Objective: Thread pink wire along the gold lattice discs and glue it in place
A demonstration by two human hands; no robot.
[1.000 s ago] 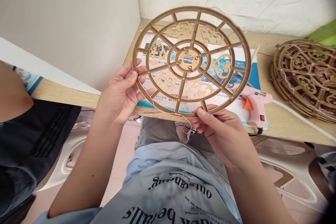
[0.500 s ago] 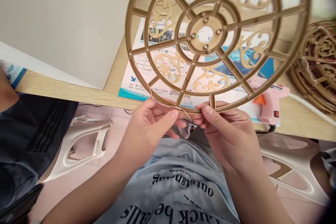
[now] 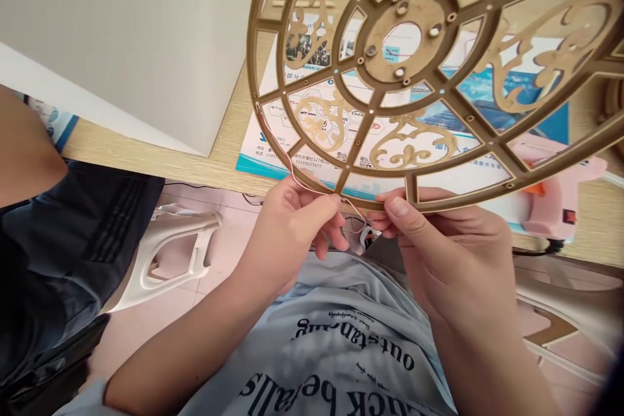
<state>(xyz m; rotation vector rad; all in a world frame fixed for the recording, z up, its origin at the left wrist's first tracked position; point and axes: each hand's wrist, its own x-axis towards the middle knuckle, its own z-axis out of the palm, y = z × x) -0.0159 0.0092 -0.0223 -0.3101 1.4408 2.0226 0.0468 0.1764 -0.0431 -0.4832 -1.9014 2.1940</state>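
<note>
The left hand (image 3: 295, 231) and right hand (image 3: 451, 244) pinch near each other, thumbs (image 3: 407, 214) uppermost, forearms (image 3: 195, 331) angled inward.

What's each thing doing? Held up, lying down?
Round gold-brown openwork frame: held up, tilted.
Thin red and white wire: along part of the frame's rim, end loose.
Left hand: thumb on the wire at the rim.
Right hand: gripping the rim.
Pink glue gun: lying unheld; can't tell if on.
Blue and white printed leaflet: flat on the pale wooden table.
</note>
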